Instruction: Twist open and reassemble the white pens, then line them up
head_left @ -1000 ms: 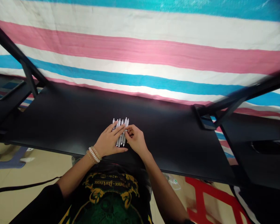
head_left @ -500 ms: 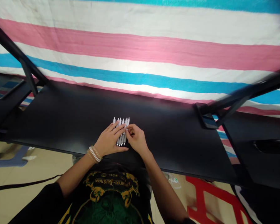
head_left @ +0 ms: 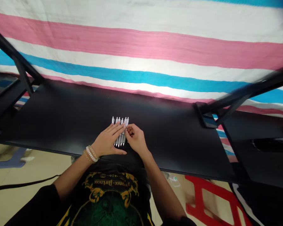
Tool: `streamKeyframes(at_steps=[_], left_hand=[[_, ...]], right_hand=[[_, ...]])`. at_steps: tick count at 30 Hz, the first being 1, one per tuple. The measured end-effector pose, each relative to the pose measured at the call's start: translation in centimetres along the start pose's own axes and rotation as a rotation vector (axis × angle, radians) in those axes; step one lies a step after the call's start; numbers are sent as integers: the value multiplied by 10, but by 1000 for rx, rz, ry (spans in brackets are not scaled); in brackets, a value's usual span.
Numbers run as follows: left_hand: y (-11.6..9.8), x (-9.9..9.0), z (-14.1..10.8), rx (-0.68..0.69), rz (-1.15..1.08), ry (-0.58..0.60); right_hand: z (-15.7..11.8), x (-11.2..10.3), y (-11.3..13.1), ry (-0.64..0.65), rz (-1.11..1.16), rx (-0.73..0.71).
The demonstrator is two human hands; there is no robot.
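Note:
Several white and grey click pens (head_left: 119,138) lie side by side on the black table, clips and buttons at the far end, silver tips toward me. My left hand (head_left: 109,139) rests flat across their left and middle parts, fingers stretched out and thumb apart, hiding much of the barrels. At the right edge of the row, my right hand (head_left: 136,138) has thumb and forefinger pinched against the outermost pen. Its other fingers are curled in.
The black table (head_left: 174,135) runs left to right, with a striped cloth (head_left: 141,47) behind it. Black metal supports (head_left: 21,59) stand at both sides. A red plastic stool (head_left: 198,201) is below at the right. Dark objects lie on the neighbouring tables.
The view has shifted a little. My left hand has slid slightly left, and more of the pen tips show beside its thumb. My right hand keeps its pinch at the row's right edge.

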State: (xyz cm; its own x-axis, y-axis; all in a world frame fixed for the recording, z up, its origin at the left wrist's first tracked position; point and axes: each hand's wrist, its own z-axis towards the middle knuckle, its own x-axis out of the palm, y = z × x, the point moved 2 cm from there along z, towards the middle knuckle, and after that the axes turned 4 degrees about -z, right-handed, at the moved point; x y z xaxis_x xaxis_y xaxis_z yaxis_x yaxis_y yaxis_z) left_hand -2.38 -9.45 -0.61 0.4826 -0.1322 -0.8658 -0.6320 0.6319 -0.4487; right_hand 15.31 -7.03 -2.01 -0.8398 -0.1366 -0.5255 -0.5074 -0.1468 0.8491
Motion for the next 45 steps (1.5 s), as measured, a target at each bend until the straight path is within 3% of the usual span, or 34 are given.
streamKeyframes(at_steps=[6, 29, 36, 40, 45], left_hand=[[3, 0, 1, 11, 1, 61], [6, 3, 0, 36, -47, 6], [4, 0, -2, 47, -79, -28], [3, -10, -5, -5, -241, -133], [-1, -28, 1, -227, -572, -528]], right_hand=[[0, 0, 1, 2, 18, 7], [0, 0, 1, -22, -30, -39], [-10, -8, 12, -103, -218, -106], [-23, -14, 18, -68, -337, -110], [-34, -19, 18, 15, -463, -100]])
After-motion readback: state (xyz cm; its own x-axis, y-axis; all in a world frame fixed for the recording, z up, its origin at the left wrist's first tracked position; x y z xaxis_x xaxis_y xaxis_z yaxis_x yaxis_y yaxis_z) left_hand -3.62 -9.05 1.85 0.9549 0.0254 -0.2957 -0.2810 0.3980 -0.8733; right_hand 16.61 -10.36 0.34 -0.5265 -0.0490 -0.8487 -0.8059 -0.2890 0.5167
